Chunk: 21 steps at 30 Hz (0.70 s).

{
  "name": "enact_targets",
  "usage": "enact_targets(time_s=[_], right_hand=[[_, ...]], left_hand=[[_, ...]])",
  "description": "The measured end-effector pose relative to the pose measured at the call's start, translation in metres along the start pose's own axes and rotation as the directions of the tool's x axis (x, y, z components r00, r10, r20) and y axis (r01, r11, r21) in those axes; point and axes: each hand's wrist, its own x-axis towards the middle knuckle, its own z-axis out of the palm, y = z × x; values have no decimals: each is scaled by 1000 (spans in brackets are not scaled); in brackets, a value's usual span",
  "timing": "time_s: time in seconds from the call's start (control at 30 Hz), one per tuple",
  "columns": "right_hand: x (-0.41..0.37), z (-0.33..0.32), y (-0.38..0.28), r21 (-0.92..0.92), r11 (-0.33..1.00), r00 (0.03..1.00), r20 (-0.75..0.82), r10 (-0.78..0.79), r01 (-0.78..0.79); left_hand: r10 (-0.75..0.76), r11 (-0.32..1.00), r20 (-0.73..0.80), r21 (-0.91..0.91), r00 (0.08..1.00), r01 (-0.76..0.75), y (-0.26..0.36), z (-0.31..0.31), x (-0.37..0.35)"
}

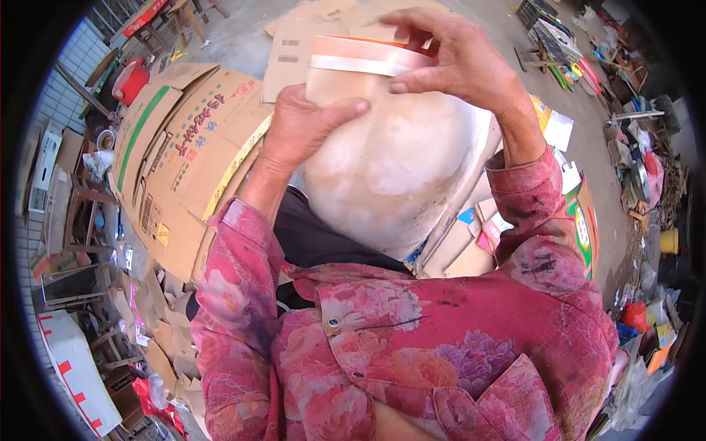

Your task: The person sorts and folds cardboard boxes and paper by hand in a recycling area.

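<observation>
A tan piece of cardboard with an orange and white band along its upper edge is held up in front of me. My left hand grips its lower left side, thumb on the front and fingers hidden behind. At the upper right corner, my right hand has its thumb in front and its curled fingers over the top edge. Below both hands is a worn, whitish rounded surface with brown stains, close to my lap. Behind the held piece lies flat brown cardboard with printed barcodes.
Large flattened cartons with printing and yellow tape lie to my left. Cardboard scraps are on the right, by my elbow. Further out are a red bucket, a wooden stool and piled clutter along the right side.
</observation>
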Motion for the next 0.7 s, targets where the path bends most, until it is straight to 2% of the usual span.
enact_targets(time_s=[0.03,0.07,0.13,0.17,0.23,0.3,0.37,0.4,0.47,0.5,0.53,0.57,0.63,0.67,0.7], right_hand=[[0,-5,3,-209,976,997,-15,-69,65],[-1,-7,12,-211,976,997,-20,-68,62],[-2,-8,34,-1,1000,982,188,11,-11],[-2,-9,40,225,966,935,351,44,-129],[-6,-11,47,193,975,933,359,35,-111],[-8,-14,48,161,983,927,375,19,-85],[-15,-18,44,340,916,882,470,33,-215],[-16,-19,45,336,916,883,468,41,-220],[-17,-18,45,156,885,777,561,286,-439],[-20,-18,44,80,924,817,500,287,-373],[-21,-23,45,77,924,821,491,291,-374],[-21,-28,48,8,927,844,416,337,-374],[-26,-41,42,-70,897,867,233,440,-437],[-30,-46,48,-65,897,867,231,441,-438],[-34,-50,58,106,851,854,156,496,-514]], left_hand=[[2,999,2,39,1000,-2,1,-7,3],[4,999,6,42,1000,-5,4,-10,3],[-49,999,-12,16,999,49,11,-10,2],[-50,999,-3,20,999,50,15,-8,2],[-95,994,47,62,994,92,22,-5,4],[-94,992,30,87,995,91,22,-4,7],[-99,989,17,109,995,97,19,-2,11],[-103,988,-7,117,995,103,15,0,13],[-104,987,-17,123,994,105,8,3,16],[-105,979,-47,170,993,112,5,2,17],[-103,969,-80,217,991,118,3,-1,19],[-99,969,-74,220,992,113,0,-7,18],[103,868,-214,496,971,17,-6,-23,12],[102,866,-212,500,972,19,-6,-30,6],[83,874,-263,482,961,57,-5,-37,-1]])
